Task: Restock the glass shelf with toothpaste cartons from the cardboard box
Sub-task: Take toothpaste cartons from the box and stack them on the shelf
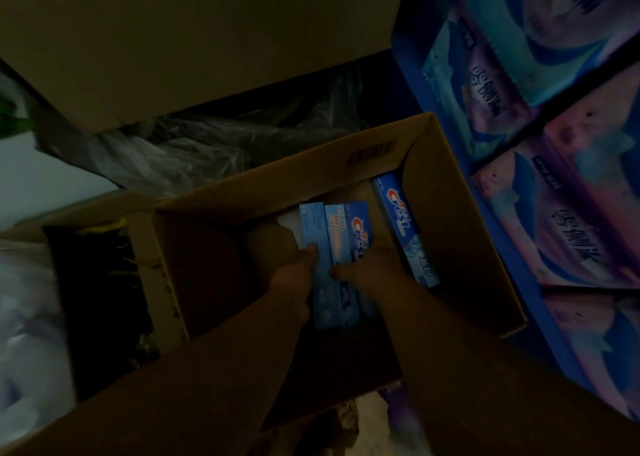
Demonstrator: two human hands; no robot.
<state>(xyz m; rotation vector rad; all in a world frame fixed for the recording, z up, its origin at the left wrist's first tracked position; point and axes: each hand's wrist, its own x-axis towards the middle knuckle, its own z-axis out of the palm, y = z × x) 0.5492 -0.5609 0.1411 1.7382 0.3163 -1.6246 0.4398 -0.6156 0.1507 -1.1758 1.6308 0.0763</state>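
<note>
An open cardboard box [460, 227] lies below me in dim light. Inside it, two blue toothpaste cartons [341, 234] lie side by side in the middle. My left hand [294, 275] grips the left one, thumb on its top face. My right hand [372, 265] holds the right one, fingers curled over it. A third blue carton [403, 227] leans along the box's right wall, untouched. The glass shelf is out of view.
A larger cardboard box flap [194, 40] rises behind. Crumpled plastic wrap [207, 144] lies between the boxes. Stacked purple and blue packs [561, 192] fill the right side. A white bag [27, 334] sits at the left.
</note>
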